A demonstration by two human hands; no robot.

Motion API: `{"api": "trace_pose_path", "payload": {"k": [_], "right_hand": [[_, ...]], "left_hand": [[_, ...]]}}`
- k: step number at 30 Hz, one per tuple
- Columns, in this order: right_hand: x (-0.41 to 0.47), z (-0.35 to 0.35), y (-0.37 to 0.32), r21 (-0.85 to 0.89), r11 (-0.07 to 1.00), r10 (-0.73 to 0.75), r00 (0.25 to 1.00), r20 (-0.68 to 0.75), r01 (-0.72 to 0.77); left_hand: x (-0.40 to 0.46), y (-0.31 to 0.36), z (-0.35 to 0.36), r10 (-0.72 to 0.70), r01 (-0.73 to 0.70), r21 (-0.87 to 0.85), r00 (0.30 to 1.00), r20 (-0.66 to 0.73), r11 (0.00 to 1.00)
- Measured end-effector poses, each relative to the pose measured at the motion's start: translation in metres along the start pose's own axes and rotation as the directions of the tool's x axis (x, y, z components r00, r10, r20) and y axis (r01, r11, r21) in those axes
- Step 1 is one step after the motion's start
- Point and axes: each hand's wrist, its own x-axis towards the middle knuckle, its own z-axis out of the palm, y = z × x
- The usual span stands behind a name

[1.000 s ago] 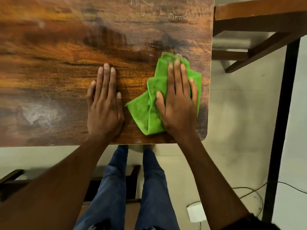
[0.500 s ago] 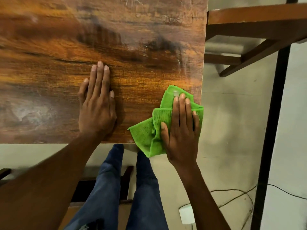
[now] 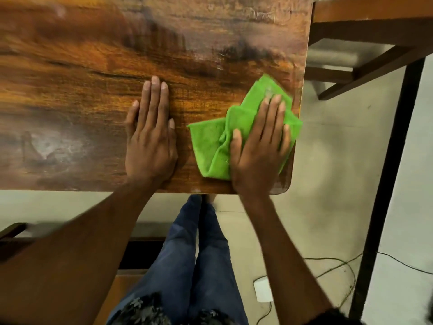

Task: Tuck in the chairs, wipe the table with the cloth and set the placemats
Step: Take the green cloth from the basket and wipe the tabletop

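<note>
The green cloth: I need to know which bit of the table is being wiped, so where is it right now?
In the head view the green cloth lies on the table's near right corner, under the flat right hand, with the left hand beside it.

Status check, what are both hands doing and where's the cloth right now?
Left hand flat on the table, holding nothing. Right hand pressing the green cloth at the near right corner. No placemats visible, nothing in the way.

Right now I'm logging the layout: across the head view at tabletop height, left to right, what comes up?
Pale smudge on the wooden table → left hand → green cloth → right hand → black upright post.
</note>
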Motion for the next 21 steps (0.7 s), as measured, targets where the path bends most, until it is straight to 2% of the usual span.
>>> {"api": "trace_pose_path", "payload": {"k": [2, 5, 9, 14, 21], "right_hand": [[-0.039, 0.006, -0.029, -0.015, 1.000, 0.008, 0.999, 0.038, -0.007], [-0.061, 0.010, -0.060, -0.007, 0.997, -0.082, 0.991, 0.108, 0.083], [-0.054, 0.010, -0.025, -0.003, 0.984, -0.177, 0.976, 0.126, 0.179], [-0.029, -0.001, 0.042, -0.021, 0.994, -0.109, 0.990, 0.087, 0.111], [0.071, -0.002, 0.015, -0.028, 0.976, -0.217, 0.976, 0.021, 0.217]], "left_hand": [[0.000, 0.000, 0.001, -0.003, 0.003, 0.007, 1.000, -0.001, 1.000], [0.001, 0.001, 0.001, -0.007, 0.007, 0.012, 1.000, -0.003, 1.000], [0.002, 0.003, -0.001, -0.015, 0.015, -0.002, 1.000, 0.017, 1.000], [0.003, 0.001, -0.002, -0.015, 0.016, -0.013, 0.999, 0.038, 1.000], [0.004, -0.002, 0.000, -0.018, 0.018, -0.012, 0.999, 0.040, 1.000]]}}
